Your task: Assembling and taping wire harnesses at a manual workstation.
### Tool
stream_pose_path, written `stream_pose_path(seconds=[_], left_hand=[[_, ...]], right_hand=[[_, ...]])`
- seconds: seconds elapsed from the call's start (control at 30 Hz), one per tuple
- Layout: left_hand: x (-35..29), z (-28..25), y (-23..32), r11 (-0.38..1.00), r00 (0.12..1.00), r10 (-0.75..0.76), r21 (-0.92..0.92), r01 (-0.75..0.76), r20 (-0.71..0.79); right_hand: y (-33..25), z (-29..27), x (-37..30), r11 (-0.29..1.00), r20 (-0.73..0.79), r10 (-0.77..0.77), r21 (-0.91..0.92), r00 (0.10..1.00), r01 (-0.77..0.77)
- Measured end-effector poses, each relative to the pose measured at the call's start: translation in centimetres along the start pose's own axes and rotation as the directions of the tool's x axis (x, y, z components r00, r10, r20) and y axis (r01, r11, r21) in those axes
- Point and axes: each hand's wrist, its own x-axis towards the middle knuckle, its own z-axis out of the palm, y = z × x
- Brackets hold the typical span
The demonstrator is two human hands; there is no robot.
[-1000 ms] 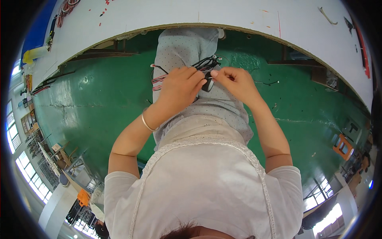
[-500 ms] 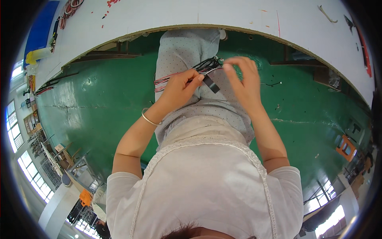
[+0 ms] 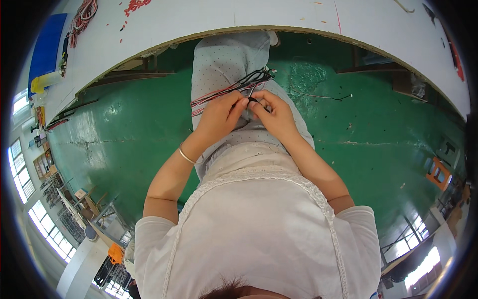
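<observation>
Above my lap, my left hand (image 3: pixel 219 113) and my right hand (image 3: pixel 276 115) meet fingertip to fingertip. Both are closed in a pinch on a short black strip (image 3: pixel 253 100), which the fingers mostly cover. A thin wire runs up from the pinch toward a bundle of black, red and white wires (image 3: pixel 255 77). That bundle lies across my thighs, its connector ends to the right and its red and white lengths to the left, partly behind my left hand. Whether the strip is wrapped around the wire is hidden.
Ahead is the curved edge of a white table (image 3: pixel 199 17). On it are coiled red and white wires (image 3: pixel 82 20), small red pieces (image 3: pixel 135 6) and a blue mat (image 3: pixel 47 50). A loose wire (image 3: pixel 333 97) lies on the green floor; an orange stool (image 3: pixel 438 173) stands right.
My right hand has come down and left to meet the left hand and now pinches the black strip. The strip, which hung free from my left fingers, is now mostly covered.
</observation>
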Motion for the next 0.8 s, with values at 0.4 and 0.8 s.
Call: stream_pose_path(seconds=[0.4, 0.8], left_hand=[[-1.6, 1.7, 1.3, 0.985, 0.981, 0.151, 0.103, -0.140, -0.118], [-4.7, -8.3, 0.1, 0.981, 0.924, 0.063, 0.196, 0.013, -0.376]], right_hand=[[-1.8, -0.1, -1.7, 0.989, -0.128, -0.087, -0.130, 0.988, 0.070], [-10.1, -21.3, -1.5, 0.682, -0.527, -0.705, -0.687, 0.475, 0.250]])
